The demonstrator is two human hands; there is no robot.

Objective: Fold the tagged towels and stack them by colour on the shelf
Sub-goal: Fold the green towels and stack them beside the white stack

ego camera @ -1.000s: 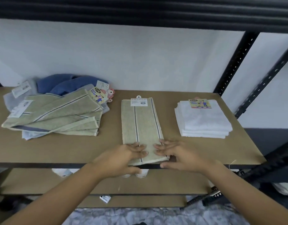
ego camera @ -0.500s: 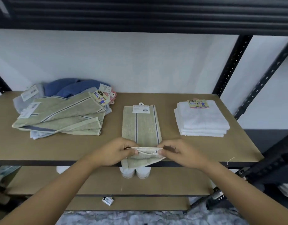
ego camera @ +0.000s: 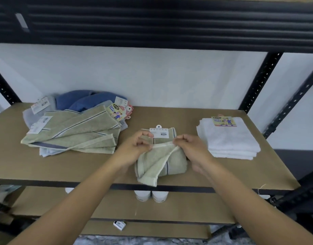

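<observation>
A green striped towel (ego camera: 175, 161) with a white barcode tag (ego camera: 160, 133) lies at the middle front of the brown shelf board (ego camera: 72, 167). My left hand (ego camera: 134, 147) and my right hand (ego camera: 191, 147) each pinch a corner of its near hem, which is lifted and carried back over the towel toward the tag. The towel is bunched into a loose half fold, one lower corner hanging near the shelf's front edge.
A loose pile of green towels (ego camera: 72, 135) lies at the left, over blue towels (ego camera: 85, 101) and pale grey ones with tags. A folded white towel stack (ego camera: 228, 138) with a coloured label sits at the right. Black uprights frame the shelf; lower shelves hold white containers (ego camera: 150, 196).
Both hands first pressed flat on the towel's near end, then pinched its hem and lifted it. Now the hem has travelled back toward the tag, doubling the towel over.
</observation>
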